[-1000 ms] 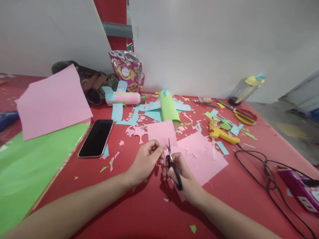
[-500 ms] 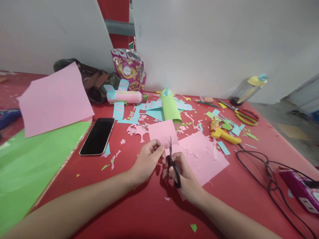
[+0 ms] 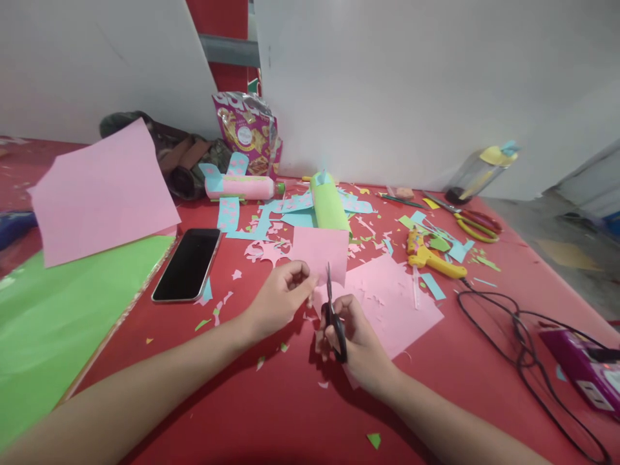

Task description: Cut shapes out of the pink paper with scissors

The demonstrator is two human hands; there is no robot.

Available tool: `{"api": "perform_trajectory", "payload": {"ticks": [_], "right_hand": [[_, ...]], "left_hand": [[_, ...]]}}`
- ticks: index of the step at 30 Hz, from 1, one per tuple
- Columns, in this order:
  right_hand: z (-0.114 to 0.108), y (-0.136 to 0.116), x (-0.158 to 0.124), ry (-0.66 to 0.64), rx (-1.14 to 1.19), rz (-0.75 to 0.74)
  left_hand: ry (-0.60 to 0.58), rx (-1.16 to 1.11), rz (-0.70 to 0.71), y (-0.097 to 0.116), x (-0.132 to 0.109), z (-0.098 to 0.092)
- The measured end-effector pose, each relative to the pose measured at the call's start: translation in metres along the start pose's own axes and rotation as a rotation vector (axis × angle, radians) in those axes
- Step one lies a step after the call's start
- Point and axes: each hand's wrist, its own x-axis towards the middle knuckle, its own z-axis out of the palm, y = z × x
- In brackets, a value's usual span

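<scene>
1. While the left hand (image 3: 281, 300) pinches its lower left corner, the small pink paper piece (image 3: 322, 255) stands raised off the tabletop (image 3: 290, 400) at centre. The left grip is narrow, thumb and forefinger closed on the paper.
2. Right hand (image 3: 356, 339) sits at 5 o'clock of the piece with its grip closed through the handles of the black scissors (image 3: 334, 316). The blades point up to 12 o'clock and look nearly shut, their tip in the piece's lower edge.
3. Change since half a second ago: the piece is lifted and turned a little, its top edge sits higher and its right corner now hangs free. The scissors have barely shifted. Judged from this, the paper is being fed round the blades and the cut is mid-way, not finished.
4. Under the right hand lies a larger pink sheet (image 3: 387, 297) with ragged cut edges, at 4 o'clock of the piece.
5. Green paper roll (image 3: 328, 206) is just behind at 12 o'clock, among blue and pink scraps.
6. Phone (image 3: 188, 263) lies face up at 9 o'clock, well apart from the hands.
7. Yellow glue gun (image 3: 429, 258) is at 3 o'clock, with red-and-yellow scissors (image 3: 477, 225) further out at 2 o'clock.
8. Black cable (image 3: 508, 323) loops at 4 o'clock to a purple power strip (image 3: 581, 368).
9. Far left: a big pink sheet (image 3: 101, 194) lies over a green sheet (image 3: 58, 310).
10. Snack bag (image 3: 247, 132) stands at 11 o'clock against the wall.
</scene>
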Motion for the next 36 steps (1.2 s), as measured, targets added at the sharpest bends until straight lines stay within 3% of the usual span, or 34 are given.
{"api": "perform_trajectory", "payload": {"ticks": [12,22,27,36], "right_hand": [[0.001,0.002,-0.002,0.011,0.046,0.007],[0.001,-0.007,-0.001,-0.12,0.063,0.075],[-0.001,-0.008,0.0,-0.133,0.064,0.072],[-0.008,-0.003,0.0,-0.185,0.067,0.046]], "left_hand": [[-0.144,0.22,0.081,0.009,0.009,-0.022],[-0.316,0.41,0.112,0.026,0.014,-0.048],[-0.349,0.433,0.119,0.029,0.013,-0.053],[-0.514,0.525,0.07,0.026,0.015,-0.053]]}}
